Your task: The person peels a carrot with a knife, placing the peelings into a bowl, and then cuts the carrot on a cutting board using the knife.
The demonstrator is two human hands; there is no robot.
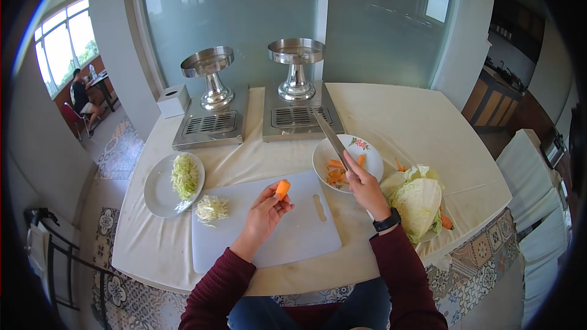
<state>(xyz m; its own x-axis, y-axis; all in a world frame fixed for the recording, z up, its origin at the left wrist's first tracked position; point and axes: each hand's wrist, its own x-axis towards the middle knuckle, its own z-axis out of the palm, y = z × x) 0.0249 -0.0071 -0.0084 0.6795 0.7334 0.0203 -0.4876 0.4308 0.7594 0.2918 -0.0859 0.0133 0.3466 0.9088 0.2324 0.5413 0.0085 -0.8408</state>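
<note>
Between the fingertips of my left hand [264, 215] is a short piece of carrot [282, 189], held above the white cutting board [287, 238]. My right hand [365, 189] grips a knife [330, 131], its blade pointing up and away over the flowered bowl [319, 165]. Inside that bowl lie carrot pieces [336, 175]. Shredded cabbage [211, 209] sits in a small heap on the board's upper left. More shredded cabbage [184, 176] is piled on a white plate [158, 190] at the left. To the right of my right hand rests a large cut cabbage [417, 200].
Two metal stands with round tops, one at the left [214, 79] and one at the right [296, 70], rise at the table's back. A white tissue box [173, 101] is beside them. Carrot [446, 220] shows by the cabbage. A seated person [82, 95] is far left.
</note>
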